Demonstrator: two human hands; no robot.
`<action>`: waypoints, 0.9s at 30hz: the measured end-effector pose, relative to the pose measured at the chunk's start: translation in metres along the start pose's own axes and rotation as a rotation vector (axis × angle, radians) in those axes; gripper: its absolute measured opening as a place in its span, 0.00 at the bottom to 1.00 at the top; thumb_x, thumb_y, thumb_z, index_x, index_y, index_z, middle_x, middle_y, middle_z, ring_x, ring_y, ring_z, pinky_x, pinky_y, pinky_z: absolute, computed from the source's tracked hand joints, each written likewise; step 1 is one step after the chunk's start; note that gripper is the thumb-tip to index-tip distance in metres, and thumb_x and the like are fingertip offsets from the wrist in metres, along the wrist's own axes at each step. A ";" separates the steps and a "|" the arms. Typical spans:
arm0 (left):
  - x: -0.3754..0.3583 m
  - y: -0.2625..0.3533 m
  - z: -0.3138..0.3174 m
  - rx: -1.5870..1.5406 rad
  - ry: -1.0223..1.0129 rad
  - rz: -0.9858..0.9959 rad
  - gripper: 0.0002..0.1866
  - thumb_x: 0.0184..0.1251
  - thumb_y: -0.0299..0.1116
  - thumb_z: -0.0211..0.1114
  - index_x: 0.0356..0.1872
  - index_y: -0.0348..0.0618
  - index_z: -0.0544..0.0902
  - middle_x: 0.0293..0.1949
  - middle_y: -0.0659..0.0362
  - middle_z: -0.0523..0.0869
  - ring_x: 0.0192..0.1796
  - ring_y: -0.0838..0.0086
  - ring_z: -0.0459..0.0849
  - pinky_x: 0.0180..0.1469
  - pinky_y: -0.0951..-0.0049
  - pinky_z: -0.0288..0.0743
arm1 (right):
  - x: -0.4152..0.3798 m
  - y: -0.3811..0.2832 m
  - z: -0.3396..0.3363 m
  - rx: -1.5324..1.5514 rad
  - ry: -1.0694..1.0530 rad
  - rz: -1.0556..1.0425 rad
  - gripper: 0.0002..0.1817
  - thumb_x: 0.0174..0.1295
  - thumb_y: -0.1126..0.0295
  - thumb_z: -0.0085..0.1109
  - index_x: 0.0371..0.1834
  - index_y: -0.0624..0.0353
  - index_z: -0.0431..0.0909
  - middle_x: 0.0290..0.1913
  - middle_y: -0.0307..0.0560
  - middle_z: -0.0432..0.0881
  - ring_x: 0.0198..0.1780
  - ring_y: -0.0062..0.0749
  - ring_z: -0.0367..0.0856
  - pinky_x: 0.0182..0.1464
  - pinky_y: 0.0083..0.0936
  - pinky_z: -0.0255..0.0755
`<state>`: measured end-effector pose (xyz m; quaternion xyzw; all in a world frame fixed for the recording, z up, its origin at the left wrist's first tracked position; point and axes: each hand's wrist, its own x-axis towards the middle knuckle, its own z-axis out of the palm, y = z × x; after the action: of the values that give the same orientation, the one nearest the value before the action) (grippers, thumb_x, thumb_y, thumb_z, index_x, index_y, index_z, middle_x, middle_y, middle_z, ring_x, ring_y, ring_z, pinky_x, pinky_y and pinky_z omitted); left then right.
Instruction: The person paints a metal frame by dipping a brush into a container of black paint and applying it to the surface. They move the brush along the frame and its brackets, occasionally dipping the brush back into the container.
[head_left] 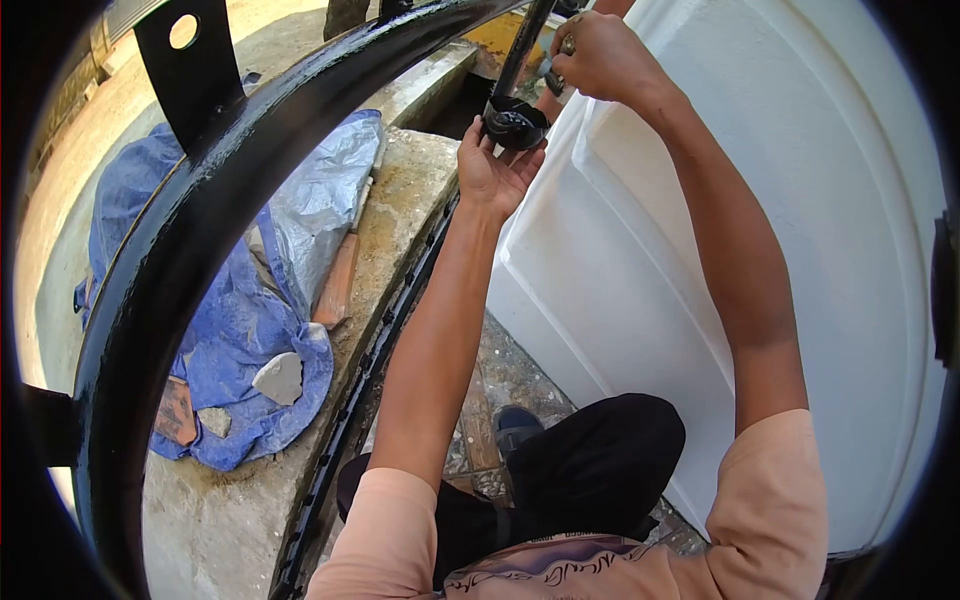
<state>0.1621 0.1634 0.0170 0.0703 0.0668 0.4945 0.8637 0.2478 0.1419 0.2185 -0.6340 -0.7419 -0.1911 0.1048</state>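
My left hand is raised palm up, its fingers curled around a small, glossy black cup. The cup sits close against a slim black metal bar that slants up out of view. Higher and to the right, my right hand is closed, pinching a small paintbrush-like tool that points down beside the bar. Its tip is too small to make out. Wet-looking black paint shines on the thick curved metal tube to the left.
A large white moulded panel stands close on the right. Left, a blue tarp with broken stones and a brick piece lies on a concrete ledge. A black rail runs along the ledge. My foot rests on tiled floor.
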 end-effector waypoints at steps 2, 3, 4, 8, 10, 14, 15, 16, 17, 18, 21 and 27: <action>-0.014 -0.004 -0.016 -0.014 0.027 0.025 0.31 0.74 0.60 0.50 0.63 0.45 0.73 0.50 0.45 0.82 0.47 0.56 0.87 0.47 0.63 0.87 | 0.008 0.003 0.006 -0.024 -0.050 0.020 0.12 0.55 0.71 0.63 0.41 0.62 0.89 0.30 0.57 0.87 0.29 0.42 0.88 0.40 0.31 0.83; -0.022 -0.005 -0.024 -0.029 0.041 0.025 0.30 0.75 0.59 0.49 0.63 0.45 0.73 0.50 0.45 0.83 0.47 0.56 0.87 0.46 0.63 0.88 | 0.011 0.006 0.007 -0.036 -0.045 0.022 0.11 0.52 0.72 0.63 0.37 0.63 0.89 0.31 0.59 0.87 0.33 0.45 0.89 0.43 0.32 0.83; -0.027 -0.007 -0.035 -0.045 0.048 0.028 0.31 0.75 0.59 0.49 0.63 0.44 0.73 0.52 0.44 0.82 0.49 0.54 0.87 0.47 0.62 0.87 | 0.013 0.009 0.007 -0.049 -0.040 0.024 0.10 0.49 0.73 0.63 0.32 0.64 0.89 0.33 0.61 0.87 0.37 0.49 0.89 0.45 0.34 0.83; -0.045 -0.013 -0.063 -0.073 0.092 0.044 0.32 0.75 0.58 0.48 0.62 0.38 0.73 0.56 0.42 0.81 0.54 0.51 0.85 0.51 0.59 0.87 | 0.016 0.006 -0.003 -0.030 -0.071 -0.005 0.10 0.48 0.74 0.63 0.33 0.64 0.89 0.33 0.60 0.87 0.37 0.50 0.89 0.45 0.35 0.83; -0.052 -0.013 -0.068 -0.065 0.101 0.057 0.32 0.75 0.58 0.48 0.61 0.37 0.73 0.57 0.41 0.81 0.54 0.51 0.85 0.51 0.59 0.87 | 0.005 -0.006 0.009 -0.005 -0.053 -0.042 0.10 0.48 0.74 0.63 0.33 0.64 0.90 0.32 0.60 0.88 0.37 0.50 0.89 0.45 0.36 0.83; -0.061 -0.015 -0.064 -0.065 0.099 0.071 0.32 0.75 0.58 0.49 0.61 0.36 0.74 0.55 0.41 0.82 0.53 0.51 0.86 0.50 0.60 0.87 | 0.015 0.001 0.020 -0.228 -0.054 -0.043 0.11 0.49 0.75 0.65 0.36 0.63 0.89 0.35 0.59 0.88 0.39 0.49 0.89 0.44 0.39 0.83; -0.062 -0.016 -0.063 -0.064 0.104 0.070 0.32 0.75 0.58 0.49 0.61 0.36 0.74 0.55 0.41 0.82 0.53 0.51 0.86 0.50 0.60 0.87 | 0.017 0.008 0.010 -0.162 -0.005 -0.056 0.12 0.49 0.74 0.66 0.37 0.66 0.88 0.35 0.60 0.88 0.38 0.49 0.90 0.43 0.39 0.84; -0.064 -0.016 -0.063 -0.063 0.110 0.071 0.32 0.75 0.58 0.49 0.61 0.37 0.74 0.54 0.42 0.82 0.53 0.51 0.86 0.50 0.60 0.87 | 0.020 0.010 0.003 -0.120 0.014 -0.069 0.12 0.50 0.73 0.66 0.36 0.67 0.87 0.34 0.61 0.88 0.37 0.48 0.90 0.41 0.38 0.84; -0.065 -0.016 -0.064 -0.058 0.111 0.072 0.32 0.75 0.58 0.49 0.61 0.36 0.74 0.54 0.42 0.82 0.53 0.51 0.86 0.50 0.60 0.87 | 0.018 0.003 -0.011 -0.103 -0.017 -0.081 0.11 0.53 0.71 0.60 0.33 0.67 0.86 0.30 0.60 0.86 0.34 0.48 0.88 0.40 0.38 0.82; -0.066 -0.016 -0.065 -0.052 0.111 0.071 0.32 0.75 0.58 0.49 0.60 0.36 0.74 0.53 0.42 0.83 0.53 0.51 0.86 0.50 0.60 0.87 | 0.012 -0.006 -0.020 -0.087 -0.047 -0.091 0.12 0.57 0.69 0.55 0.29 0.68 0.84 0.25 0.58 0.84 0.31 0.48 0.86 0.40 0.37 0.80; -0.068 -0.017 -0.063 -0.061 0.112 0.073 0.32 0.75 0.58 0.49 0.60 0.36 0.74 0.54 0.42 0.82 0.53 0.51 0.86 0.50 0.60 0.87 | 0.025 0.011 0.027 -0.298 -0.275 -0.232 0.14 0.53 0.62 0.62 0.26 0.64 0.87 0.31 0.60 0.86 0.37 0.55 0.86 0.43 0.42 0.82; -0.069 -0.016 -0.063 -0.111 0.105 0.062 0.31 0.75 0.58 0.49 0.62 0.39 0.72 0.54 0.43 0.81 0.51 0.52 0.86 0.47 0.62 0.88 | 0.013 0.001 -0.015 -0.122 0.031 -0.126 0.15 0.50 0.64 0.62 0.23 0.69 0.85 0.24 0.63 0.83 0.31 0.56 0.87 0.36 0.42 0.82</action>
<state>0.1296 0.0995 -0.0444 -0.0019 0.0822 0.5269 0.8459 0.2448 0.1478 0.2375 -0.5883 -0.7656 -0.2519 0.0652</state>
